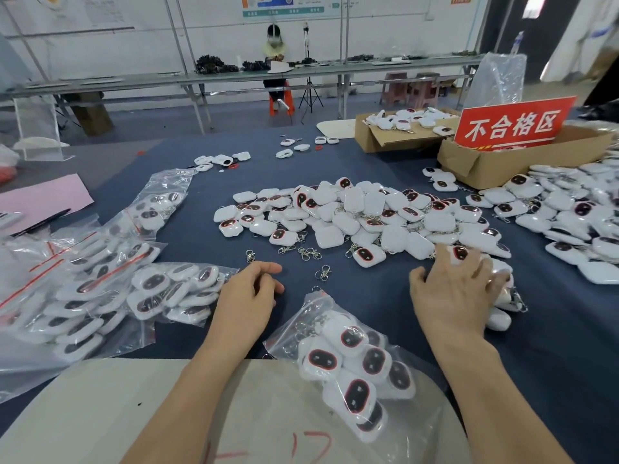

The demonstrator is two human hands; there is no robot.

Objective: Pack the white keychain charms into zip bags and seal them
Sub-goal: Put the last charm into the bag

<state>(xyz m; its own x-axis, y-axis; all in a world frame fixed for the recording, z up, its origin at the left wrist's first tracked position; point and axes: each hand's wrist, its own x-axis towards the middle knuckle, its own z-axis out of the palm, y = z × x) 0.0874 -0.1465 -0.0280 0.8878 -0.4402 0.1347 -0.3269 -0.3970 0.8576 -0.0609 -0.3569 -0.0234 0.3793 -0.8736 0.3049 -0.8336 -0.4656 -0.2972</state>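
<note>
A big heap of white keychain charms [355, 212] with dark red-rimmed faces covers the middle of the blue table. My right hand [455, 289] lies over several charms [499, 296] at the heap's near right edge, fingers curled around them. My left hand [248, 296] rests on the cloth with loosely curled fingers and holds nothing. Between my arms lies a clear zip bag [351, 360] partly filled with charms, its mouth pointing toward the heap. Filled bags [174, 289] with red zip strips are stacked at the left.
Loose metal clasps [308, 252] lie near my left hand. More charms [576, 209] pile up at the right. Two cardboard boxes [475, 165] with a red sign [512, 123] stand at the back right. A pink sheet and pen lie far left. A seated person works at a far bench.
</note>
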